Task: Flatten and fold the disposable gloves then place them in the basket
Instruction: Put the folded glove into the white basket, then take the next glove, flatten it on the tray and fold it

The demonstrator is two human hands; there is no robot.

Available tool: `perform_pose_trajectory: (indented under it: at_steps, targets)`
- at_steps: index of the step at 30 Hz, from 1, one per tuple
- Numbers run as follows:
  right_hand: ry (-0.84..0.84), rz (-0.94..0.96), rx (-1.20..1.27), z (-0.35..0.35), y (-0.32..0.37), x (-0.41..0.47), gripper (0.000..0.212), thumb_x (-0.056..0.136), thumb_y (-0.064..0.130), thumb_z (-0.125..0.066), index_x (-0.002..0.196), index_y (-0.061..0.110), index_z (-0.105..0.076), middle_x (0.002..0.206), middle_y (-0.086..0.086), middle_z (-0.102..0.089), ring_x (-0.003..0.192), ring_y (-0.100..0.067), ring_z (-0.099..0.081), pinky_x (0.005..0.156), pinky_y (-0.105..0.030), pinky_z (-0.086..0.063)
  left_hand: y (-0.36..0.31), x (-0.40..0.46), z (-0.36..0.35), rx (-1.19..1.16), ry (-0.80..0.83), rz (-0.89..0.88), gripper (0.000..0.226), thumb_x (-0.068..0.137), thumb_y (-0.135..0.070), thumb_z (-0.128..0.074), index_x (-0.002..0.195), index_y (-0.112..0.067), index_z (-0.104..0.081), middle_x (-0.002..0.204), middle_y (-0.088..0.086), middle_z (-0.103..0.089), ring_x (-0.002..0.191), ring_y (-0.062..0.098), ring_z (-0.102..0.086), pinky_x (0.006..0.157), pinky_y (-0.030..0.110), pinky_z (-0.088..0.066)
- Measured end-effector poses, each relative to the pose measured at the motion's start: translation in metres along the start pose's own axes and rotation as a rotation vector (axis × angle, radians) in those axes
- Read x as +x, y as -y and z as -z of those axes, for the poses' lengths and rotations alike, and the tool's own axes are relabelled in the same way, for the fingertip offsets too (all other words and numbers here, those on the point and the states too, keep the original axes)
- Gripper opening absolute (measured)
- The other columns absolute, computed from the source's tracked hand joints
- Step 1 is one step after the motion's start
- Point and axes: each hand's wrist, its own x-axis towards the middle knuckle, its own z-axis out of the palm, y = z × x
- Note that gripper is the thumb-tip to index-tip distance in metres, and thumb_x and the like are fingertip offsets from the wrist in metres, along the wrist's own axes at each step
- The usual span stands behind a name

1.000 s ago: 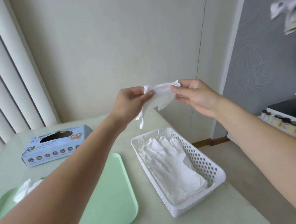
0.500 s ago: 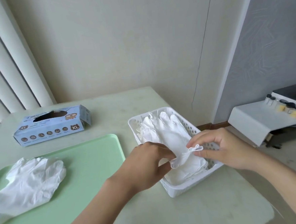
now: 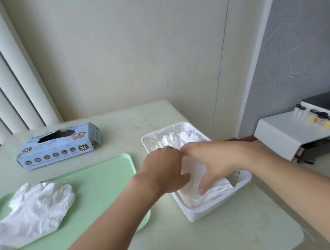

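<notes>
Hands point(image 3: 164, 169) point(image 3: 214, 160) flat, pressing gloves point(image 3: 194, 171) lengthwise into basket point(image 3: 211, 211), fingertips far end.

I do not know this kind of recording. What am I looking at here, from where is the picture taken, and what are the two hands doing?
There is no machine here. A person wears a camera on the head, so the picture looks forward and down at that person's own two bare arms.

On the pale table stand a white basket with white gloves laid inside, a green tray with one crumpled glove on it, and a blue glove box marked XL.

Both hands are over the basket. The right hand reaches down onto the gloves in it with spread fingers. The left hand is beside it at the same pile; whether it has a grip on a glove is hidden by the hand itself.
</notes>
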Motion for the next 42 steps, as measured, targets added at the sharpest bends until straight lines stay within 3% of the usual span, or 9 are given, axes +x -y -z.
perform_pose_trajectory:
  at_steps: [3, 7, 14, 18, 22, 27, 32, 37, 42]
  targets:
    - [0.092, -0.068, -0.088, -0.01, 0.003, 0.028, 0.119, 0.047, 0.051, -0.094, 0.145, 0.041, -0.027, 0.146, 0.013, -0.039, 0.135, -0.014, -0.046, 0.101, -0.044, -0.052, -0.004, 0.011, -0.007, 0.061, 0.128, 0.018, 0.044, 0.083, -0.054, -0.071, 0.109, -0.019, -0.063, 0.098, -0.003, -0.064, 0.104, 0.022, -0.065, 0.075, 0.031, -0.046]
    - [0.151, -0.132, -0.148, -0.01, 0.007, 0.027, 0.144, 0.063, 0.047, -0.093, 0.157, 0.04, 0.016, 0.164, 0.023, 0.013, 0.153, -0.003, 0.005, 0.123, -0.042, -0.026, -0.01, 0.018, -0.008, 0.155, 0.175, 0.009, 0.066, 0.077, -0.06, -0.078, 0.126, -0.021, -0.059, 0.095, -0.007, -0.056, 0.108, 0.019, -0.064, 0.086, 0.03, -0.051]
    - [0.07, -0.132, -0.155, -0.002, -0.014, 0.031, 0.157, 0.053, 0.058, -0.094, 0.159, 0.027, 0.019, 0.164, 0.013, 0.026, 0.15, -0.004, 0.025, 0.128, -0.035, -0.002, -0.015, 0.027, -0.013, 0.409, 0.158, 0.11, 0.09, 0.068, -0.076, -0.074, 0.125, -0.009, -0.057, 0.115, 0.01, -0.052, 0.123, 0.032, -0.044, 0.091, 0.03, -0.039]
    - [0.144, -0.177, -0.125, -0.003, -0.015, 0.041, 0.155, 0.055, 0.057, -0.094, 0.159, 0.028, 0.017, 0.165, 0.013, 0.025, 0.15, -0.003, 0.022, 0.127, -0.035, 0.0, -0.008, 0.032, -0.017, 0.369, 0.288, 0.081, 0.112, 0.075, -0.075, -0.068, 0.157, -0.01, -0.029, 0.157, 0.015, -0.032, 0.152, 0.033, -0.014, 0.123, 0.045, -0.018]
    - [0.165, -0.213, -0.148, 0.009, 0.0, 0.041, 0.151, 0.055, 0.061, -0.092, 0.161, 0.028, 0.011, 0.167, 0.013, 0.021, 0.152, -0.006, 0.02, 0.127, -0.038, -0.003, 0.014, 0.022, 0.001, 0.075, 0.315, 0.025, 0.105, 0.082, -0.078, -0.057, 0.161, -0.021, -0.02, 0.164, 0.003, -0.03, 0.157, 0.022, -0.01, 0.126, 0.051, 0.002]
    - [-0.151, -0.031, -0.184, 0.04, 0.072, 0.022, 0.106, 0.073, 0.052, -0.085, 0.158, 0.03, -0.026, 0.166, 0.013, -0.019, 0.149, -0.008, -0.022, 0.118, -0.026, -0.027, 0.083, -0.018, 0.013, -0.194, -0.188, 0.017, 0.08, 0.095, -0.061, -0.053, 0.156, -0.014, -0.033, 0.167, 0.001, -0.026, 0.155, 0.015, -0.016, 0.126, 0.04, -0.013]
    - [-0.346, 0.308, 0.147, -0.006, 0.182, 0.062, 0.04, 0.085, 0.045, -0.076, 0.123, 0.036, -0.067, 0.117, 0.017, -0.068, 0.104, -0.003, -0.062, 0.094, -0.032, -0.05, 0.187, -0.099, -0.006, -0.4, -0.604, 0.217, 0.038, 0.096, -0.032, -0.055, 0.129, -0.017, -0.067, 0.132, -0.003, -0.067, 0.122, 0.018, -0.061, 0.099, 0.029, -0.045]
    - [-0.407, 0.305, 0.24, -0.077, 0.257, 0.14, 0.04, 0.087, 0.042, -0.074, 0.125, 0.032, -0.067, 0.118, 0.009, -0.07, 0.108, -0.019, -0.063, 0.094, -0.037, -0.051, 0.264, -0.181, -0.042, -0.296, -0.73, 0.518, 0.027, 0.092, -0.007, -0.062, 0.116, -0.016, -0.072, 0.118, -0.001, -0.071, 0.108, 0.027, -0.065, 0.086, 0.033, -0.049]
    - [-0.453, 0.352, 0.353, -0.132, 0.299, 0.193, 0.042, 0.083, 0.049, -0.076, 0.122, 0.034, -0.07, 0.118, 0.005, -0.066, 0.11, -0.022, -0.058, 0.095, -0.04, -0.049, 0.282, -0.232, -0.086, -0.389, -0.605, 0.562, 0.034, 0.098, -0.03, -0.056, 0.129, -0.018, -0.064, 0.129, -0.003, -0.065, 0.119, 0.021, -0.061, 0.095, 0.019, -0.037]
